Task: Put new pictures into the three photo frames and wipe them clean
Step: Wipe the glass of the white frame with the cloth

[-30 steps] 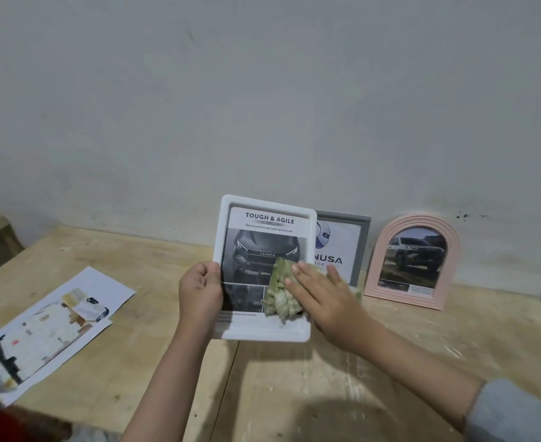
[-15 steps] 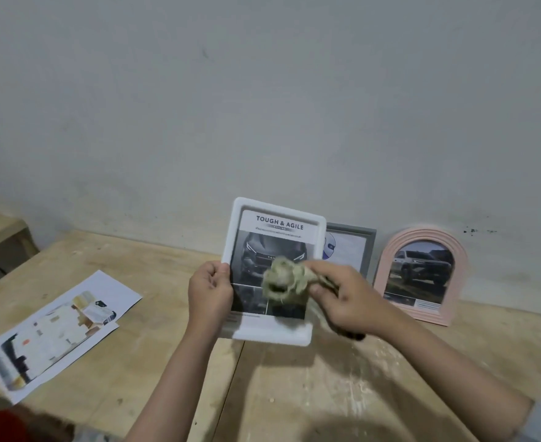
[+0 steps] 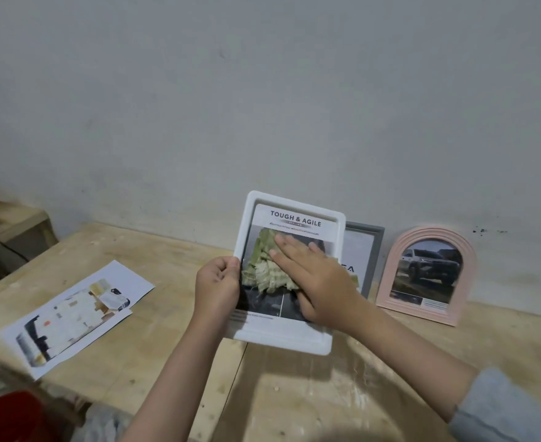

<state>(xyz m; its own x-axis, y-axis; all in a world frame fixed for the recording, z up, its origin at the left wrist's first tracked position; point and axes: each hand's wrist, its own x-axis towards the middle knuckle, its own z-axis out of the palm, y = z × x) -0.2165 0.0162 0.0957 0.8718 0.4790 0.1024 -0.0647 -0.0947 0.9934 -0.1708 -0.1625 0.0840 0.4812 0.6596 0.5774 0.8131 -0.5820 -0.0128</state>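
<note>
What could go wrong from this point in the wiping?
1. The left hand grips the white frame by one edge only; the right hand pressing the cloth might twist it loose.
2. The grey frame leans close behind; a slip may knock it over.

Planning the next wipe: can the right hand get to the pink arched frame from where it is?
Probably yes. The right hand lies flat on the cloth; the pink arched frame stands just beyond, with bare table between.

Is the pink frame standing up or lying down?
Standing up: the pink arched frame rests on its bottom edge on the table, against the wall.
</note>
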